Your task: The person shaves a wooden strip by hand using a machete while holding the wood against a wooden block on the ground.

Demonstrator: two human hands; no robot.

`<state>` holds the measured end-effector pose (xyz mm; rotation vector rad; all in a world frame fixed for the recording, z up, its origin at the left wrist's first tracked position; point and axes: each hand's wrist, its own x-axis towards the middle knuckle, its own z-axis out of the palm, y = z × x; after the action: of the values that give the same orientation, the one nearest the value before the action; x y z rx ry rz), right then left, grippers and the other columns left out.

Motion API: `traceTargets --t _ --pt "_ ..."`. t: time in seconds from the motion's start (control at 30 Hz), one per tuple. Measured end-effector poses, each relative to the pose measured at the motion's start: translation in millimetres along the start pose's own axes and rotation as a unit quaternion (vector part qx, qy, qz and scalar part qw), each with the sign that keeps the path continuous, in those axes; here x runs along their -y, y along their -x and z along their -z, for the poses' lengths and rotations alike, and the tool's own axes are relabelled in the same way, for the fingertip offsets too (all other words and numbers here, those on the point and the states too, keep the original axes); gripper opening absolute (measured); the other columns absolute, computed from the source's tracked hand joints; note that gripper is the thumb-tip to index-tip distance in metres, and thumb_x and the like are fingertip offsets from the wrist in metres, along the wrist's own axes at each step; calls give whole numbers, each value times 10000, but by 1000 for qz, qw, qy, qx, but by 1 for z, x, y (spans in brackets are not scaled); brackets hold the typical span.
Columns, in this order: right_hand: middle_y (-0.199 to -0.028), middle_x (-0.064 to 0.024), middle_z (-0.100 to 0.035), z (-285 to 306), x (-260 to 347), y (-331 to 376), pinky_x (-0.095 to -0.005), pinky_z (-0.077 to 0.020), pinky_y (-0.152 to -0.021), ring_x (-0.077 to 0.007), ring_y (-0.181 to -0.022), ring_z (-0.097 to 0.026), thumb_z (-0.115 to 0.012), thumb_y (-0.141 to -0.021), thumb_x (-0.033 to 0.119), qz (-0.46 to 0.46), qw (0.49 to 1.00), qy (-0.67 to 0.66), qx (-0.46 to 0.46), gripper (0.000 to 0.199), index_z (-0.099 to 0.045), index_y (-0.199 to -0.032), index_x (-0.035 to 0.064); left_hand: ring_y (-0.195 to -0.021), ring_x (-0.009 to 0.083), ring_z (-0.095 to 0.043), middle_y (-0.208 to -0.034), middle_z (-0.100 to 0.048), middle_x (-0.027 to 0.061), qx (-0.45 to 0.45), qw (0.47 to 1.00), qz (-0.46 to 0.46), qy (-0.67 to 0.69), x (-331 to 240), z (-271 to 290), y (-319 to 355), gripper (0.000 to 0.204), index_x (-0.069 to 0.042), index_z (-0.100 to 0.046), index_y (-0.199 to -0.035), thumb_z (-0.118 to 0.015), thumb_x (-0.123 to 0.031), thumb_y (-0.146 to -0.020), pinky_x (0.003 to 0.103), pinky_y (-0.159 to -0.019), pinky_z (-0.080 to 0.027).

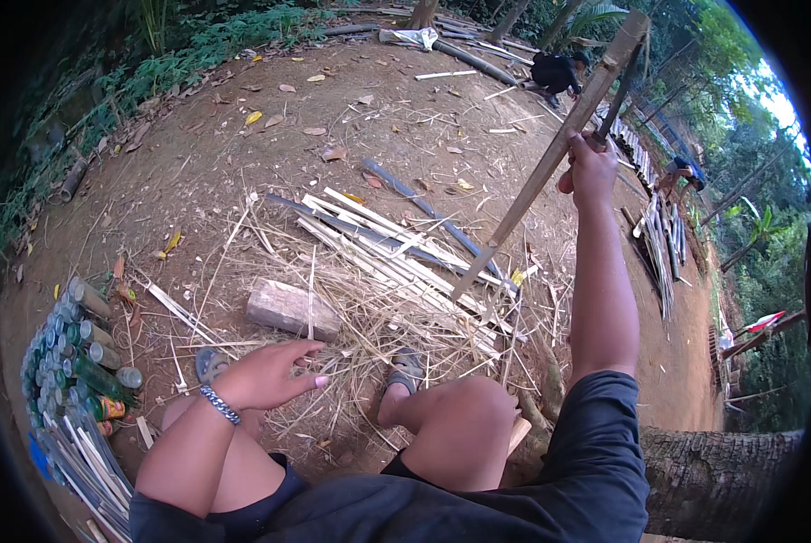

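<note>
I look down from the head camera at a person who sits on bare earth with the knees bent. The right hand point(592, 167) is raised with the arm stretched out, and its fingers are closed around the handle of a dark blade point(619, 90) together with a long bamboo strip point(550, 154). I cannot tell exactly how the blade and the strip meet inside the fist. The strip runs slanted from the top right down to the ground, and its lower end point(464, 288) rests on a pile of split bamboo slats point(387, 249) and dry shavings in front of the feet.

The left hand point(270, 373) hovers low above the left knee, palm down, fingers loosely spread and gripping nothing. It wears a metal bracelet point(220, 404) at the wrist. Just ahead of it a wooden block point(292, 309) lies on the shavings. At the far left a bundle of green bamboo tubes point(80, 357) lies on the ground, well apart from both hands. A palm trunk point(722, 480) is at the lower right. Far behind, another person point(554, 72) in dark clothes crouches near long poles.
</note>
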<state>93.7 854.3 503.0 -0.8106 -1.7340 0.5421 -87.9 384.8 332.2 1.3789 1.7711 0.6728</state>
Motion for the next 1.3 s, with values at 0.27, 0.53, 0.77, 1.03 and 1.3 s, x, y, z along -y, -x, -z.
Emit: traceTargets --t 0.27,0.53,0.77,1.03,1.3 --pt "-693 -44 -560 45 100 1 -275 -453 -540 -152 -584 -539 -720 -826 90 -51 944 -326 -22 174 -574 -876 8 -1048 298 -621 -1133 -634 172 -64 997 40 -9 0 -15 -1 609 -14 -511 -1284 -627 -451 -876 381 -900 -482" --pt "-688 7 -493 62 153 22 -276 -457 -614 -112 -637 -491 -587 -926 93 -111 833 -540 -37 87 -533 -877 46 -1132 311 -582 -1229 -584 238 -87 970 139 182 19 -16 -10 856 54 -439 -1334 -355 -683 -909 395 -944 -456" --pt "-665 3 -507 50 112 77 -313 -524 -676 -144 -636 -532 -561 -943 146 -211 785 -573 -102 160 -502 -808 84 -1225 259 -497 -1287 -526 160 -396 612 -82 679 2 17 21 674 -38 -413 -1314 -407 -597 -939 484 -972 -446" --pt "-767 -61 -542 -51 20 263 -286 -479 -596 -160 -649 -519 -594 -933 194 -489 756 -432 55 179 -486 -954 52 -928 207 -601 -998 -601 84 -675 312 -292 602 -5 88 121 388 -77 -475 -1021 -437 -461 -983 408 -900 -495" --pt "-876 -121 -592 -66 18 323 -285 -472 -552 -144 -623 -511 -610 -911 144 -525 767 -316 193 205 -466 -966 8 -713 144 -440 -811 -471 32 -710 481 -354 374 -68 113 193 416 -63 -494 -997 -448 -477 -981 302 -666 -402"
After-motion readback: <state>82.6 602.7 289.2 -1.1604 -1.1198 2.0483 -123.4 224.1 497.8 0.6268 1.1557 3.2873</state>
